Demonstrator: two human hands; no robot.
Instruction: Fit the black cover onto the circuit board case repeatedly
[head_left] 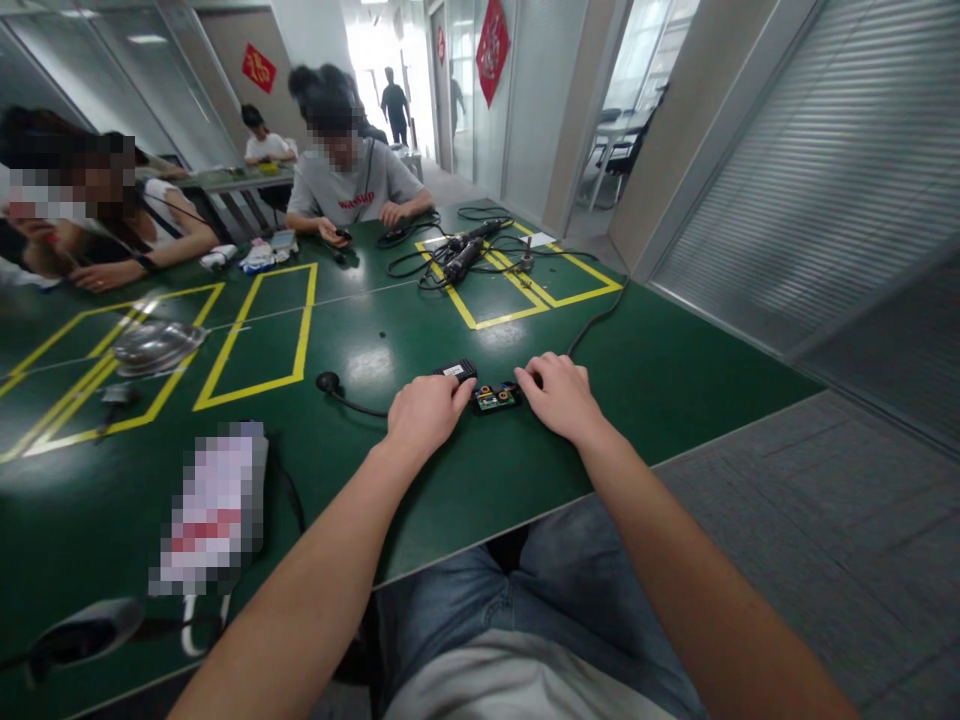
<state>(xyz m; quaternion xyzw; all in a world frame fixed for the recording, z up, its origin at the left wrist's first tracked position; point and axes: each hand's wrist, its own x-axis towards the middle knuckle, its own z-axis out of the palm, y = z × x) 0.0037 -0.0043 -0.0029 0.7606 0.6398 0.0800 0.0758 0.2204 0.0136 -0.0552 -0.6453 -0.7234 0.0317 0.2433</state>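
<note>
A small black power adapter lies opened in front of me, its green circuit board [496, 399] facing up with round yellowish parts on it. My left hand [426, 408] is closed at the board's left side, thumb against the casing edge. Just behind that thumb shows a ribbed black cover [459, 369] with a white label. Curled at the casing's right end is my right hand [561, 397], its thumb and fingers pinching there; the fingertips are partly hidden. A black cord with a plug [328, 382] runs from under my left hand, and another cable [600, 318] leads away behind my right.
Tangled black cables and handheld tools [465, 255] lie inside yellow tape outlines farther back. To the left are a clear plastic bundle [157, 346] and a pale pouch [214, 505]. Co-workers sit across the green table [675, 360]; its near edge runs beside my lap.
</note>
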